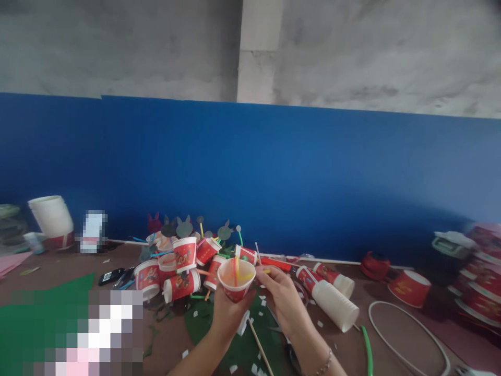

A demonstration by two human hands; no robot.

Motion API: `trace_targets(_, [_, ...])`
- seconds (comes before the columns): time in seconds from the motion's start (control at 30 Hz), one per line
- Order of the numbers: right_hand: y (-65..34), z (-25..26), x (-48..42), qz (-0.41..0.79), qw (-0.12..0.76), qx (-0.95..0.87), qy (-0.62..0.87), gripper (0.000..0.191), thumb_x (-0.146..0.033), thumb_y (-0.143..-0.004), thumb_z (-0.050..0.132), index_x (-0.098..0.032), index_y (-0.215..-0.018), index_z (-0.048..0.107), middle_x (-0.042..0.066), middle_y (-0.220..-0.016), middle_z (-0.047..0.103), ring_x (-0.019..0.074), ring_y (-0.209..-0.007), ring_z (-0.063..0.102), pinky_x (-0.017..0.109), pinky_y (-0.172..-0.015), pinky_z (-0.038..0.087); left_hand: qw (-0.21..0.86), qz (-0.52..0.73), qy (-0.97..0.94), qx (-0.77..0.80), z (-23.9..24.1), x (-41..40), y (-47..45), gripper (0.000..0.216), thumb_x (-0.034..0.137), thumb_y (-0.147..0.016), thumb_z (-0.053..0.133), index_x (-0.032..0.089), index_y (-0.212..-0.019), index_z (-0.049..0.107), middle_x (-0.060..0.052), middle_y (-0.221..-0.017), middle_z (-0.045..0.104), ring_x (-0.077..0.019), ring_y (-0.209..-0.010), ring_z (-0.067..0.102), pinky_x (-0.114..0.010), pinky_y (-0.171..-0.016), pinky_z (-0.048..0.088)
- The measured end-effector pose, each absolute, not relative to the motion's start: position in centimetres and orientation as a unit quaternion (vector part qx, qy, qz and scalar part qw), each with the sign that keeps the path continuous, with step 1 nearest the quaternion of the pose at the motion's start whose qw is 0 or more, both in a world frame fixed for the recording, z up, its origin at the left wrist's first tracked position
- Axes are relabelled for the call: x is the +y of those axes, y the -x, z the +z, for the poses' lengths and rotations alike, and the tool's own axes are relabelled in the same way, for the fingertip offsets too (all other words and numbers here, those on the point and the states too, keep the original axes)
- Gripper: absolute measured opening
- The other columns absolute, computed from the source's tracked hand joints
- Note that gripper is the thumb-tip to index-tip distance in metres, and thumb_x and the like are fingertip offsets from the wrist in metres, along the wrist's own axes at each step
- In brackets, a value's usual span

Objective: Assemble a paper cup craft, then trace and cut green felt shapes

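My left hand (230,313) is closed around a red paper cup (235,294) with a white rim, its mouth tilted toward me. Inside the cup stand an orange straw (235,269) and a yellow straw piece. Just right of the rim, my right hand (281,295) pinches a thin yellow straw (266,271) between thumb and fingers. Whether this straw joins the yellow piece within the cup I cannot tell. Behind the cup lies a heap of similar red paper cups (182,286) with coloured straws through them. Grey paper animal heads (184,226) rise over the heap.
Below my hands are scissors (290,355), a wooden stick (260,347) and white paper scraps. Nested cups (335,307) lie to the right, near a white ring (409,329) and a red tub (410,288). A blue panel (250,172) closes off the back.
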State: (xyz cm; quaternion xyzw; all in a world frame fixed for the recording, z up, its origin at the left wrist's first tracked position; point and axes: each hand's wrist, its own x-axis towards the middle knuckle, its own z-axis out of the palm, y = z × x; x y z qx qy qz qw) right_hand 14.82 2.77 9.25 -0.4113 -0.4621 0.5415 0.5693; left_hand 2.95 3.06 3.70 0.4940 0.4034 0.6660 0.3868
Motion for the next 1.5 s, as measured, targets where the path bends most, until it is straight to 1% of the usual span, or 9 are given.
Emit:
trace_targets(0.2, [-14.0,9.1,2.5,0.54,0.602,-0.42,0.411,0.033,-0.047,-0.068,0.07,-0.015,-0.078,0.071,0.002,-0.064,0.068,0.0155,-0.056,0.059,0.024,-0.053,0.045,0.319,0.652,-0.548,0.415,3.5,3.1,-2.7,0.044,0.03,-0.062,0.072,0.013,-0.102,0.063,-0.012,-0.099,0.071,-0.0266,-0.093,0.065,-0.036,-0.086,0.049])
trace_targets(0.37, [-15.0,9.1,3.1,0.448,0.589,-0.498,0.452,0.036,-0.048,-0.074,0.063,-0.014,-0.082,0.071,0.004,-0.065,0.069,0.0171,-0.057,0.059,0.026,-0.054,0.045,0.306,0.625,-0.6,0.395,3.9,3.2,-2.6,0.033,0.022,-0.065,0.067,0.014,-0.097,0.065,-0.01,-0.094,0.072,-0.0255,-0.087,0.066,-0.034,-0.08,0.052])
trace_targets(0.53, [-17.3,10.3,3.3,0.373,0.477,-0.629,0.488,0.028,-0.035,-0.075,0.06,-0.016,-0.092,0.07,0.007,-0.084,0.071,0.0206,-0.073,0.063,0.029,-0.064,0.048,0.344,0.605,-0.618,0.366,3.6,3.4,-2.6,0.038,0.019,-0.068,0.066,0.014,-0.104,0.06,-0.01,-0.098,0.069,-0.0247,-0.088,0.065,-0.034,-0.081,0.051])
trace_targets(0.67, [-18.5,11.0,3.1,0.367,0.397,-0.663,0.518,0.027,-0.026,-0.071,0.059,-0.017,-0.094,0.069,0.005,-0.084,0.071,0.0174,-0.067,0.061,0.027,-0.06,0.046,0.382,0.584,-0.643,0.315,2.9,3.4,-2.6,0.049,0.016,-0.065,0.068,0.017,-0.112,0.052,-0.009,-0.102,0.066,-0.0237,-0.09,0.063,-0.034,-0.081,0.05])
trace_targets(0.9, [-17.8,10.1,2.8,0.121,0.29,-0.723,0.615,0.011,-0.012,-0.062,0.055,-0.02,-0.059,0.063,0.001,-0.06,0.064,0.017,-0.059,0.056,0.024,-0.051,0.033,0.379,0.512,-0.709,0.302,3.5,2.4,-2.7,0.054,0.009,-0.063,0.065,0.019,-0.116,0.053,-0.008,-0.11,0.062,-0.0244,-0.098,0.059,-0.033,-0.087,0.046])
trace_targets(0.97, [-17.7,10.0,2.9,0.112,0.301,-0.707,0.631,0.013,-0.012,-0.062,0.054,-0.021,-0.063,0.064,0.001,-0.062,0.065,0.0181,-0.061,0.058,0.025,-0.052,0.034,0.401,0.516,-0.694,0.301,3.5,2.4,-2.9,0.055,0.01,-0.064,0.065,0.019,-0.117,0.053,-0.009,-0.11,0.063,-0.0245,-0.098,0.06,-0.033,-0.086,0.047])
trace_targets(1.07, [-18.1,10.1,3.4,0.209,0.385,-0.674,0.594,0.013,-0.023,-0.071,0.055,-0.02,-0.076,0.067,0.003,-0.067,0.068,0.0199,-0.065,0.061,0.026,-0.056,0.041,0.445,0.558,-0.626,0.315,3.0,2.9,-3.1,0.053,0.016,-0.065,0.068,0.017,-0.116,0.052,-0.01,-0.11,0.063,-0.0251,-0.098,0.06,-0.034,-0.087,0.046])
trace_targets(1.2, [-19.0,10.6,4.0,0.289,0.503,-0.615,0.534,0.031,-0.042,-0.082,0.049,-0.017,-0.09,0.065,0.007,-0.079,0.071,0.022,-0.075,0.065,0.029,-0.065,0.048,0.483,0.611,-0.526,0.342,2.8,3.7,-3.1,0.063,0.029,-0.06,0.075,0.014,-0.116,0.051,-0.012,-0.105,0.066,-0.0284,-0.097,0.06,-0.038,-0.086,0.046])
trace_targets(1.5, [-18.6,10.4,3.9,0.264,0.515,-0.624,0.525,0.031,-0.04,-0.081,0.052,-0.017,-0.097,0.066,0.009,-0.089,0.07,0.0224,-0.08,0.065,0.031,-0.07,0.051,0.596,0.591,-0.435,0.325,4.6,2.7,-3.0,0.06,0.036,-0.06,0.078,0.016,-0.112,0.056,-0.012,-0.105,0.066,-0.0277,-0.102,0.059,-0.038,-0.09,0.043])
